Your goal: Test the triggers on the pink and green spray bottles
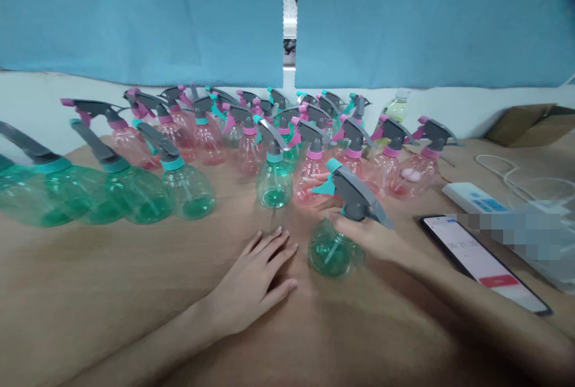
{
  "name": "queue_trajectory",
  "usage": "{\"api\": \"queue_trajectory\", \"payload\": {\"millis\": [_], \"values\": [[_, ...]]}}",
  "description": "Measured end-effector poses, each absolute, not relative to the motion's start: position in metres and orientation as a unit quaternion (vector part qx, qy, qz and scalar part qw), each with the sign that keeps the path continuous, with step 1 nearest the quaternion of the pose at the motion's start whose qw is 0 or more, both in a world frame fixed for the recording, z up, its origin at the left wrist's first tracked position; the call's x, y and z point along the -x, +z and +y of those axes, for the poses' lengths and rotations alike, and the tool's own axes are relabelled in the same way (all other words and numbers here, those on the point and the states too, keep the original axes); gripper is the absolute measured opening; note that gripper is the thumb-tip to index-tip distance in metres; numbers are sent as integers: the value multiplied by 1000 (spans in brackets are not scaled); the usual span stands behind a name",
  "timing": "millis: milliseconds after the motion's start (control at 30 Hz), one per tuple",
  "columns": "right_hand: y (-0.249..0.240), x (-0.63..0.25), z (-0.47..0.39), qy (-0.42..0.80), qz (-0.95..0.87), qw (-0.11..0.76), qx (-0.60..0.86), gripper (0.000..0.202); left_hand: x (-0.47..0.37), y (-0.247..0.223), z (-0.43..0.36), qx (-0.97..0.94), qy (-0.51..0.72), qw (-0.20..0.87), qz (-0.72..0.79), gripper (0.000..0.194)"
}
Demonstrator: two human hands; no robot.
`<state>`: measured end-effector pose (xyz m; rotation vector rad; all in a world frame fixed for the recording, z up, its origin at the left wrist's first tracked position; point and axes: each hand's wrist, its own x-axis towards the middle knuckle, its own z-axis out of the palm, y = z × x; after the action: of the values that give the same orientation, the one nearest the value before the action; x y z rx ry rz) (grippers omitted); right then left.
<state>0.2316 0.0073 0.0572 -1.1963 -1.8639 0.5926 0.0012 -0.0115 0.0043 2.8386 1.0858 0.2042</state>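
Observation:
My left hand lies palm down on the table, its fingers stretched out and nothing in it. To the right, my right hand is closed around the neck of a green spray bottle with a grey and turquoise trigger head. The thumb crosses in front of the neck, and the fingers reach out behind it, partly hidden and blurred. Just beyond my hands stands another green spray bottle, upright. Close to the right fingertips is a pink spray bottle with a grey and pink head.
Several green spray bottles form a row at the left. Many pink and green ones crowd the back by the blue curtain. On the right lie a phone, a white box, cables and a cardboard box.

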Motion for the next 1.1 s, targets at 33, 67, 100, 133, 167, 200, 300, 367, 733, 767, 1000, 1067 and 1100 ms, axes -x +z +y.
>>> {"api": "queue_trajectory", "payload": {"millis": [33,67,100,133,167,200,300,367,733,767,1000,1067,1100], "values": [[58,-232,7,248,-739,411,472,57,-1,4,-11,-931,68,48,356,50],[58,-232,8,263,-737,412,467,57,-1,4,-11,-931,70,48,355,50],[58,-232,8,276,-735,414,461,56,-1,3,-11,-931,73,49,355,50],[58,-232,9,285,-735,416,454,54,0,3,-11,-931,77,49,354,50],[58,-231,9,289,-735,420,447,50,0,3,-11,-931,79,49,353,50],[58,-231,9,290,-735,424,443,47,0,3,-11,-931,80,48,353,50],[57,-230,6,256,-717,458,459,45,-1,4,-11,-931,72,45,355,50],[59,-228,3,216,-693,489,483,50,-2,5,-11,-931,66,41,357,50],[65,-231,-4,137,-688,473,533,41,-2,4,-11,-933,65,33,353,50],[63,-234,-5,133,-696,460,535,45,-2,4,-11,-932,68,33,353,49],[52,-261,-24,123,-737,372,551,61,-2,0,-11,-932,89,29,350,49],[47,-263,-29,105,-741,369,551,54,-3,-1,-10,-933,96,28,346,48],[45,-262,-30,97,-742,367,552,51,-3,-2,-10,-933,99,28,345,48]]}}
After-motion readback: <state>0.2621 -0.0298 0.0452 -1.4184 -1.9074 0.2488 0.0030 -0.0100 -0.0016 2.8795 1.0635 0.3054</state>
